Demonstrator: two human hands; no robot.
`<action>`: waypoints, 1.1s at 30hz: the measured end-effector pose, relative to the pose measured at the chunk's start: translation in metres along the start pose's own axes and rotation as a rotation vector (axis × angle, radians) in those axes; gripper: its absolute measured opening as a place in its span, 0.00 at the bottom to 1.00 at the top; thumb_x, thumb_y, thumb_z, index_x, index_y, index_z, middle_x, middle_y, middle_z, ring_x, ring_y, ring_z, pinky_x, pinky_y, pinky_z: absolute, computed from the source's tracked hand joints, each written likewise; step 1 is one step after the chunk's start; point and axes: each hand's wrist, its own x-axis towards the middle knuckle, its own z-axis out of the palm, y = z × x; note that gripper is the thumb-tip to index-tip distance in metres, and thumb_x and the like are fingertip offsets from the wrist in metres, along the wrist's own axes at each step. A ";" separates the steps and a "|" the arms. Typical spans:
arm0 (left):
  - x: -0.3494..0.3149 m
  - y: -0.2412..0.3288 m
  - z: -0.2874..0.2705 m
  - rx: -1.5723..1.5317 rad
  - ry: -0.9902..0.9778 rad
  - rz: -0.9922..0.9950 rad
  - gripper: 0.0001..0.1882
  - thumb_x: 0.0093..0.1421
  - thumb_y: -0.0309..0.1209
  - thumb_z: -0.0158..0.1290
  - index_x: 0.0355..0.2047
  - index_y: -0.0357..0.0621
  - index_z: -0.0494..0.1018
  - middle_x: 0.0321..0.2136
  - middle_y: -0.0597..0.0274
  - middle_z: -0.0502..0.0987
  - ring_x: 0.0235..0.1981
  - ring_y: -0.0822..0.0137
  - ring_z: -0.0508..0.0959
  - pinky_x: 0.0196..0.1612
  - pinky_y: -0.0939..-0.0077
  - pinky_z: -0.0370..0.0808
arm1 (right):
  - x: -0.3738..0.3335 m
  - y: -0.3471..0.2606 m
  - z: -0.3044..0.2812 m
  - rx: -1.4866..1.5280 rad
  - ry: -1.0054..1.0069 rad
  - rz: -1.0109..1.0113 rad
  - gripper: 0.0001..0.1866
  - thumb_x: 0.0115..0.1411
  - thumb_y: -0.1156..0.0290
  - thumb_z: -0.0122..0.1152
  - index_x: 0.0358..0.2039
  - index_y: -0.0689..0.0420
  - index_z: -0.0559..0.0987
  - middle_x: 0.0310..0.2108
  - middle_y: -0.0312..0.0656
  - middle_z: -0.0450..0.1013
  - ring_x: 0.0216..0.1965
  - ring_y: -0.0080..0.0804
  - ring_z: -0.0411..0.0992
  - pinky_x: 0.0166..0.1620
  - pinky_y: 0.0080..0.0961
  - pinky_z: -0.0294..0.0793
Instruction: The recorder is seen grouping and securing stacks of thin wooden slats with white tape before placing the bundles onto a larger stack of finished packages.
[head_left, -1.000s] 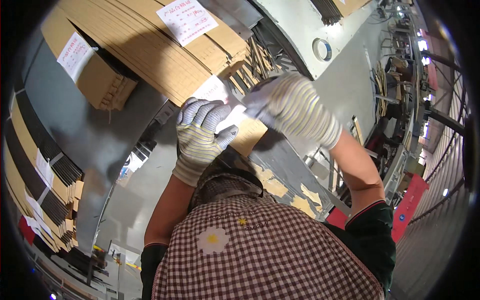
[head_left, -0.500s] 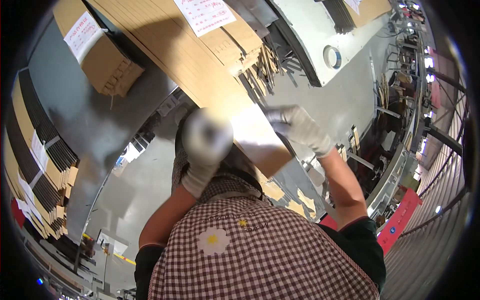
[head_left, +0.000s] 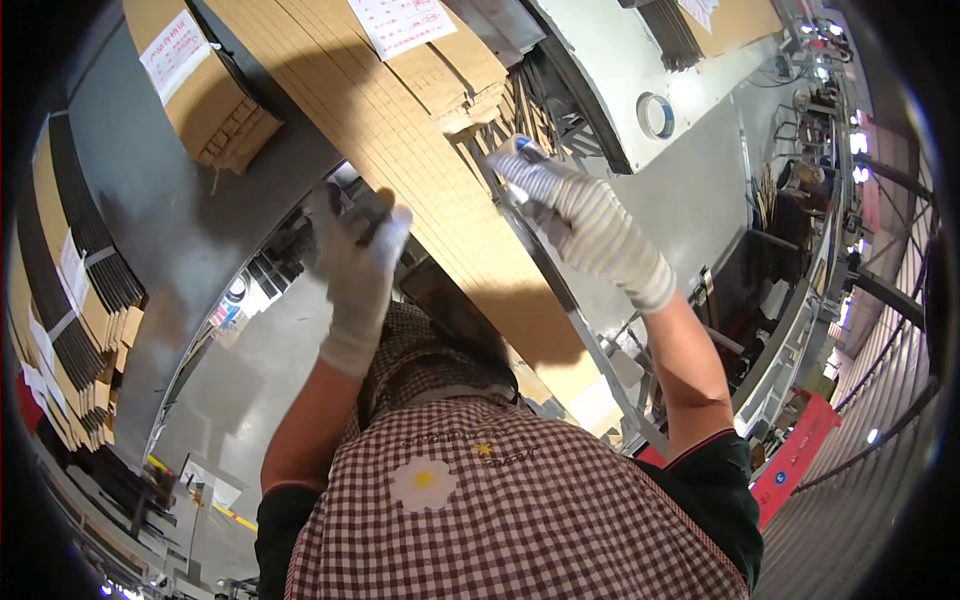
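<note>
A long tan cardboard strip stack [head_left: 440,200] with fine parallel lines runs diagonally from the upper left towards my apron. My left hand [head_left: 360,275], in a pale knitted glove with dark fingertips, hovers at the stack's left edge, slightly blurred. Its thumb and fingers stand apart, and I see nothing between them. Over the right edge is my right hand [head_left: 595,225], in a striped pale glove with a bluish fingertip. Its fingers reach left with the thumb apart below them, and no held thing shows. Whether either hand touches the cardboard, I cannot tell.
A labelled cardboard bundle [head_left: 205,100] lies on the grey table [head_left: 120,170] at upper left. More dark-and-tan bundles [head_left: 85,290] sit at far left. A tape roll [head_left: 655,116] rests on the white table [head_left: 600,60] at upper right. Loose strips [head_left: 535,120] jut out below it.
My left hand has moved left and away from the strips' middle. My right hand has shifted up and left. The bright glare on the strips has gone, and their near end reaches closer to me.
</note>
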 end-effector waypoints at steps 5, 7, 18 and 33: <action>-0.048 0.017 -0.006 -0.235 -0.156 -0.013 0.13 0.57 0.26 0.62 0.39 0.38 0.70 0.34 0.64 0.75 0.30 0.75 0.76 0.33 0.80 0.78 | 0.018 -0.050 0.008 -0.224 -0.443 -0.237 0.23 0.56 0.79 0.59 0.54 0.51 0.77 0.29 0.45 0.77 0.27 0.40 0.78 0.34 0.34 0.79; -0.047 0.016 -0.021 -0.337 -0.036 -0.426 0.08 0.59 0.26 0.61 0.33 0.42 0.71 0.27 0.67 0.73 0.26 0.77 0.73 0.29 0.81 0.75 | 0.028 -0.031 0.006 -0.176 -0.176 -0.280 0.16 0.64 0.53 0.52 0.42 0.50 0.79 0.21 0.40 0.72 0.23 0.41 0.75 0.26 0.34 0.75; 0.032 -0.220 0.008 -0.010 -0.162 -0.143 0.13 0.60 0.26 0.56 0.45 0.35 0.72 0.37 0.59 0.78 0.42 0.68 0.77 0.47 0.75 0.75 | 0.004 -0.014 0.081 -0.243 0.204 0.219 0.29 0.42 0.65 0.76 0.45 0.56 0.75 0.45 0.48 0.69 0.46 0.48 0.69 0.45 0.44 0.70; -0.005 -0.106 -0.063 -0.742 -0.025 -0.511 0.12 0.57 0.23 0.59 0.42 0.35 0.76 0.40 0.56 0.80 0.43 0.63 0.80 0.47 0.71 0.77 | 0.009 -0.006 0.110 -0.438 0.378 0.190 0.38 0.37 0.66 0.78 0.50 0.60 0.70 0.45 0.58 0.65 0.45 0.56 0.68 0.45 0.44 0.72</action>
